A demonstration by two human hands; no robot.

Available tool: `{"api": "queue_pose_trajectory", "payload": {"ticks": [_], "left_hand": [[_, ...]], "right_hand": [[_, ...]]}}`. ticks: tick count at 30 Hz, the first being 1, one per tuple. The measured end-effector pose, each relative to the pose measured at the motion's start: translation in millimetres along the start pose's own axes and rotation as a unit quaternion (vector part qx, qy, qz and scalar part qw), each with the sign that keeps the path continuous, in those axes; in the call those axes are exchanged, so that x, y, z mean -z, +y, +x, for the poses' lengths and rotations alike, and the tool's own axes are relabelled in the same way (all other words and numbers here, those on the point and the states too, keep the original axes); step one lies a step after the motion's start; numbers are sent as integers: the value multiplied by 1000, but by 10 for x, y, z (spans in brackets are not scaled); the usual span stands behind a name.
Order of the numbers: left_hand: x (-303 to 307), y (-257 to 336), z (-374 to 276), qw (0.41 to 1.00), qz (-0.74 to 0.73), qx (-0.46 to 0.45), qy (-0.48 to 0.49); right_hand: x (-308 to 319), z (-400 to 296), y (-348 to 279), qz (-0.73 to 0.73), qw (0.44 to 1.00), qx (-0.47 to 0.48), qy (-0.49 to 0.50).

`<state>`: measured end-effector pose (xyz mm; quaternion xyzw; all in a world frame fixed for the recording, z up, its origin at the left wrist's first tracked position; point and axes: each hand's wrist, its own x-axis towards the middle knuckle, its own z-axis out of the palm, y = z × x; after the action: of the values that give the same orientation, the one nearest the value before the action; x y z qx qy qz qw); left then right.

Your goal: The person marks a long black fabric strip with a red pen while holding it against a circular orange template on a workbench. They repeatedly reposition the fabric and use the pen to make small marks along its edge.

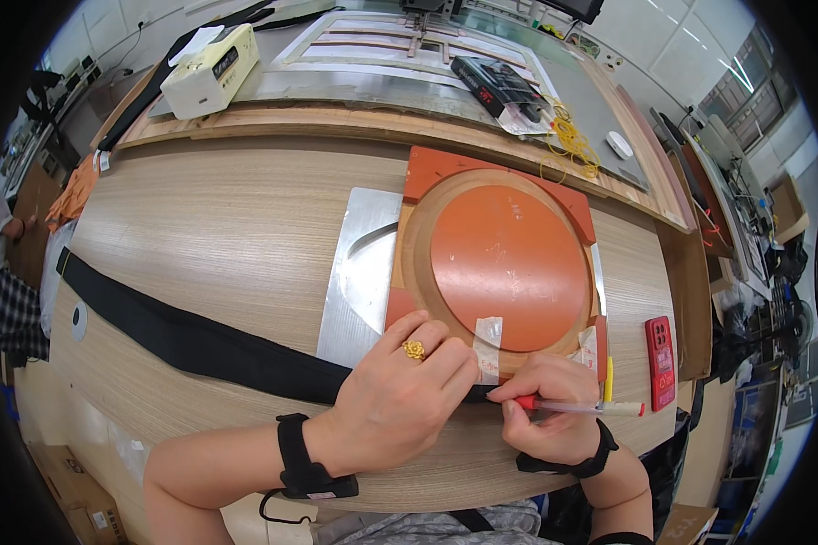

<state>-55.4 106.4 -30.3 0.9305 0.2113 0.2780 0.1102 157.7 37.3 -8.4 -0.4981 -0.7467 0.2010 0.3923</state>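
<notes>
A long black fabric strip (238, 347) runs across the wooden table, its right end between my hands. My left hand (409, 392), with a gold flower ring, grips the strip near that end. Between the fingers of my right hand (552, 409) lies a red-tipped pen (572, 406), and the thumb and forefinger are at the strip's end. Just beyond my hands is an orange template board (511, 266) with a raised round disc and pieces of tape bearing writing. Under its left side sits a metal plate (361, 272) with a curved slot.
A red phone (661, 364) lies at the right, and a white disc with a dark centre (79, 320) at the left edge. On the raised worktop (354, 92) beyond are a pale yellow box (211, 71), a black box (497, 88) and yellow cord (572, 143). Another person (10, 272) is at far left.
</notes>
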Motion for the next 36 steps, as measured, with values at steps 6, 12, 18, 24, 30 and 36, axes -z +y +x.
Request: {"api": "queue_pose_trajectory", "payload": {"ticks": [6, 12, 18, 24, 30, 36], "left_hand": [[-1, -1, -5, 1000, -1, 0, -3], [-5, -3, -6, 1000, -3, -1, -2], [1, -1, -4, 1000, -2, 0, -6], [4, 1, -3, 1000, -4, 2, -6], [11, 0, -4, 1000, -2, 1, -10], [9, 1, 0, 1000, 0, -2, -7]], "right_hand": [[-7, -9, -26, 11, 999, -31, 2], [20, 8, -10, 3, 1000, 3, -14], [24, 21, -42, 10, 1000, -2, -25], [33, 23, -46, 15, 999, -8, -32], [4, -5, 10, 12, 1000, -13, -5], [4, -5, -9, 8, 999, -33, 3]]}}
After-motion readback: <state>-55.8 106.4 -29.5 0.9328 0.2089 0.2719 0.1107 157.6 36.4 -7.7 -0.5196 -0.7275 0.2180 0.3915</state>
